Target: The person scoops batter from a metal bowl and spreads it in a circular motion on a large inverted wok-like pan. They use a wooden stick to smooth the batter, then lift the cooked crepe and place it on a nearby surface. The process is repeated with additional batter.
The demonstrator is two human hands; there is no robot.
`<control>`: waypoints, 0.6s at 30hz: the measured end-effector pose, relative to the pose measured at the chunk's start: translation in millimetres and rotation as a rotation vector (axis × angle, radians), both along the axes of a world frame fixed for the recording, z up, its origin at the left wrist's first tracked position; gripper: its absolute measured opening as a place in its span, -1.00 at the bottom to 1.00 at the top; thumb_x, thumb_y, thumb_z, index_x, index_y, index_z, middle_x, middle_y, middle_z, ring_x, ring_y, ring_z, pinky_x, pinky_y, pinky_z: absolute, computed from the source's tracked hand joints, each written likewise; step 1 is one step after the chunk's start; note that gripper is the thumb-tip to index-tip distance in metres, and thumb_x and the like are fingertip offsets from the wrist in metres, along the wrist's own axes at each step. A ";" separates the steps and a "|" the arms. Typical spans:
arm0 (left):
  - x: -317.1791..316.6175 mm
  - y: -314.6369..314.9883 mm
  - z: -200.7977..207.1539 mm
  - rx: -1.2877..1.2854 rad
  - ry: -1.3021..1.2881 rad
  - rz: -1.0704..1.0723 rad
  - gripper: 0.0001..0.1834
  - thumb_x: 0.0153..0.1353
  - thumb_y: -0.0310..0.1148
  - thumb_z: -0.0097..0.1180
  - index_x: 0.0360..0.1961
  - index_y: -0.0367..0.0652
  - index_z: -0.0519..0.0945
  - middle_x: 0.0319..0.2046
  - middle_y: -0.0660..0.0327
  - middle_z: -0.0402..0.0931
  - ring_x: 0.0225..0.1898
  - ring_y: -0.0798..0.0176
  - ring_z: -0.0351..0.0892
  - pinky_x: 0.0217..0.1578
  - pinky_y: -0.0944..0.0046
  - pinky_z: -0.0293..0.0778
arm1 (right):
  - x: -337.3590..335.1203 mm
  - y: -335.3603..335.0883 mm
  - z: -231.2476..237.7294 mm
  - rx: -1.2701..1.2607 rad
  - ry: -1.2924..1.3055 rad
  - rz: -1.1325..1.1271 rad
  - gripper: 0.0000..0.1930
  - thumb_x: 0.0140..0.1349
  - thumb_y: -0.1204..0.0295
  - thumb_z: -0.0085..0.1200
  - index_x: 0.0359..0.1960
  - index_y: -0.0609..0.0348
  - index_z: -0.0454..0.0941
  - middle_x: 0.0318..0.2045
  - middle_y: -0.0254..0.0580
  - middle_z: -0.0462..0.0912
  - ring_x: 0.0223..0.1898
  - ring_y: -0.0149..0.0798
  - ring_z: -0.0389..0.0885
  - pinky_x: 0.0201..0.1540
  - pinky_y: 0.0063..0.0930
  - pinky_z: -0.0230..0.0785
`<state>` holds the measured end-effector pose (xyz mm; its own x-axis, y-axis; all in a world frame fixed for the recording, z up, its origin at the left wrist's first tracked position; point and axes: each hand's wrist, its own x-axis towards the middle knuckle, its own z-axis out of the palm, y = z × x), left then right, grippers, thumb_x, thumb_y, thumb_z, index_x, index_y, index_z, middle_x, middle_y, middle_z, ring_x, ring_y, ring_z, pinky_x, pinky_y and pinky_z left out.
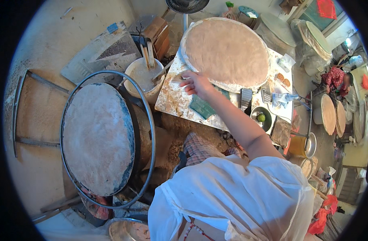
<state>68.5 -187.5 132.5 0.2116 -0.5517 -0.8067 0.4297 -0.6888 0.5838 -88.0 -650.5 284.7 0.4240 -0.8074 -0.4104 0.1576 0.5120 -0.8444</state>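
My right hand point(196, 85) hovers over the left part of a white, brown-smeared table point(172, 100), its fingers spread and nothing plainly held. A small greyish-brown piece point(176, 78) lies by the fingertips; whether they touch it I cannot tell. Just beyond the hand rests a large round slab of brown doughy paste point(228, 52) on a pale round base. Below the wrist lies a dark green flat board point(208, 105). To the left stands a white bucket point(131, 86) with cloudy liquid and upright wooden-handled tools point(147, 54). My left hand is out of view.
A metal hoop point(153, 140) surrounds a round, pale-coated top point(97, 138) at the left. Two graters point(246, 99) point(266, 93) and a bowl point(268, 124) with a green fruit point(261, 117) are on the table's right. Another person in red point(334, 78) sits far right.
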 end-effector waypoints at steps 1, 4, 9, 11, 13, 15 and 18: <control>-3.4 -1.2 -0.4 0.014 0.003 0.034 -0.44 0.31 0.07 -0.06 0.01 -0.26 0.51 -0.09 0.02 0.57 -0.06 0.06 0.56 0.03 0.11 0.41 | -14.9 -6.6 -6.0 -0.027 0.091 0.004 -0.66 0.34 0.27 -0.05 -0.08 0.35 0.43 -0.41 -0.06 0.64 -0.64 -0.39 0.52 -0.62 -0.54 0.45; -12.0 -7.5 -0.6 0.048 0.009 0.101 -0.42 0.32 0.08 -0.08 0.02 -0.26 0.50 -0.09 0.02 0.57 -0.07 0.06 0.56 0.03 0.12 0.41 | -66.0 -27.2 -78.4 -0.009 0.447 0.053 -0.66 0.29 0.29 0.01 -0.12 0.38 0.45 -0.43 -0.04 0.64 -0.57 -0.33 0.60 -0.58 -0.51 0.50; -26.8 -4.3 -0.2 0.100 -0.002 0.275 -0.39 0.32 0.11 -0.10 0.03 -0.26 0.49 -0.08 0.02 0.56 -0.07 0.06 0.55 0.01 0.12 0.42 | -90.1 -4.5 -171.7 -0.272 1.096 0.447 -0.47 0.14 0.17 0.19 -0.05 0.41 0.42 -0.15 0.19 0.56 -0.18 -0.07 0.62 -0.22 -0.16 0.54; -34.0 0.1 1.9 0.124 -0.012 0.346 -0.38 0.32 0.12 -0.12 0.04 -0.26 0.48 -0.08 0.02 0.56 -0.07 0.06 0.55 0.01 0.12 0.42 | -82.0 14.3 -183.6 -0.442 1.261 0.563 -0.35 0.10 0.15 0.21 0.07 0.42 0.33 0.07 0.31 0.40 0.07 0.05 0.46 -0.03 -0.02 0.43; -42.3 5.2 2.3 0.138 -0.018 0.436 -0.37 0.32 0.14 -0.13 0.05 -0.26 0.48 -0.08 0.01 0.56 -0.08 0.06 0.55 0.01 0.12 0.43 | -65.9 28.7 -174.7 -0.493 1.331 0.627 -0.21 0.07 0.15 0.22 0.22 0.42 0.18 0.26 0.40 0.16 0.29 0.19 0.19 0.15 0.09 0.26; -48.3 6.1 1.6 0.150 -0.021 0.499 -0.36 0.32 0.15 -0.14 0.05 -0.26 0.47 -0.08 0.01 0.56 -0.08 0.06 0.55 0.00 0.13 0.43 | -62.0 33.8 -190.7 -0.498 1.439 0.674 -0.16 0.10 0.21 0.17 0.30 0.41 0.03 0.31 0.42 0.02 0.33 0.31 0.05 0.18 0.12 0.19; -55.6 10.9 -1.5 0.163 -0.022 0.604 -0.35 0.32 0.16 -0.16 0.06 -0.26 0.46 -0.08 0.01 0.56 -0.08 0.06 0.55 -0.01 0.13 0.43 | -64.3 34.0 -233.9 -0.537 1.555 0.746 -0.13 0.13 0.29 0.08 0.37 0.43 -0.12 0.32 0.46 -0.02 0.33 0.40 0.01 0.21 0.19 0.13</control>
